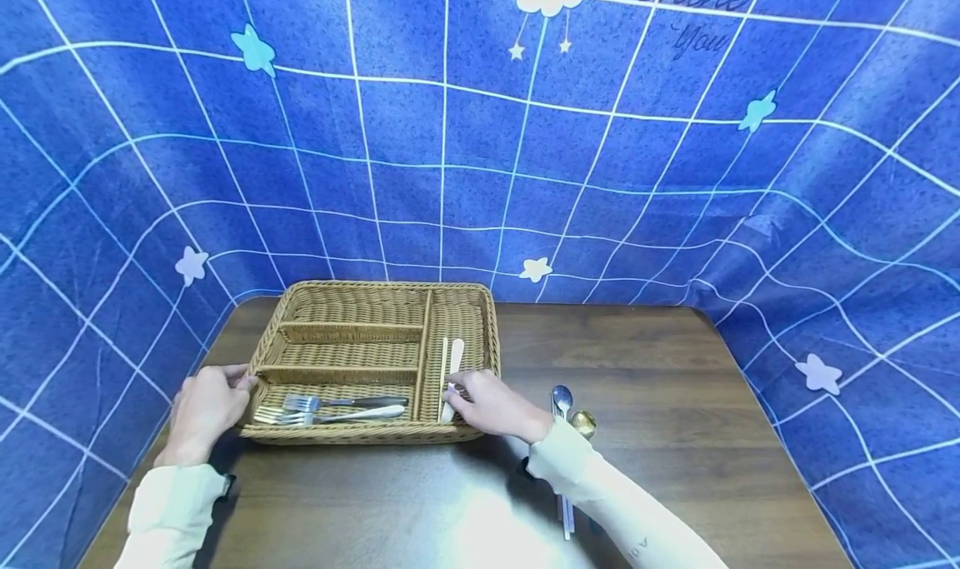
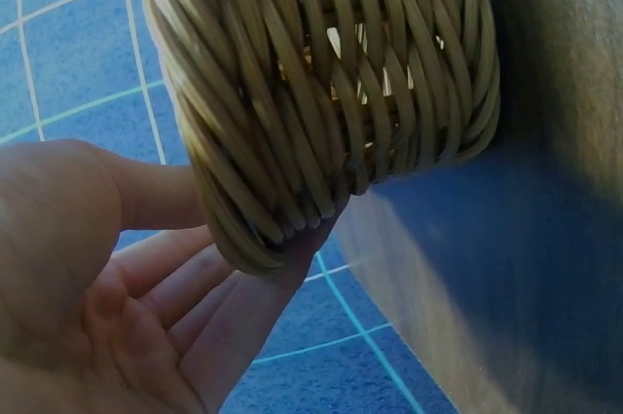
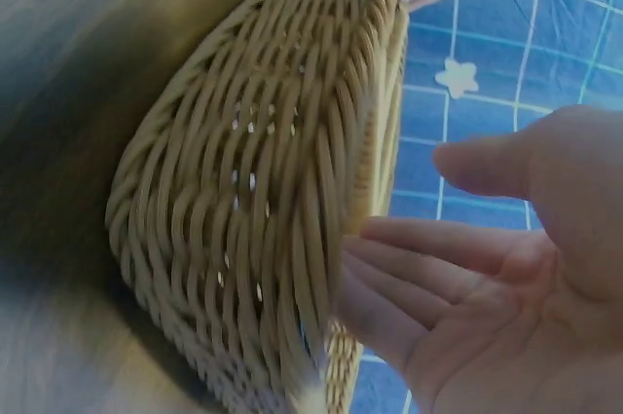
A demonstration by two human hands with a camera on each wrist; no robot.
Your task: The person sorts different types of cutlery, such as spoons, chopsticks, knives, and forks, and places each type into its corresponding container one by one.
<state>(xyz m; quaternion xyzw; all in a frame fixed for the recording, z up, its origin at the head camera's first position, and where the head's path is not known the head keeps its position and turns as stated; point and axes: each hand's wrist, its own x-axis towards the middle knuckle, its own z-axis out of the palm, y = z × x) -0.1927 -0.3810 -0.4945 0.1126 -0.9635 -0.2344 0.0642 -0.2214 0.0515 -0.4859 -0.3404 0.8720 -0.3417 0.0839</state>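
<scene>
Right hand [image 1: 487, 400], relaxed and empty, over the white utensil [image 1: 457, 354] at three o'clock in the basket [image 1: 492, 327] (left hand [image 1: 204, 406] pinches its eight-o'clock side): placing looks finished; next, presumably, the four-o'clock spoons [image 1: 562, 397].

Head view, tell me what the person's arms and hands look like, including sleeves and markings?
The left hand and right hand are ungloved. The left sleeve and right sleeve are white; the right one bears a small dark marking, too small to read. A dark object shows at the left wrist, too unclear to name.
</scene>
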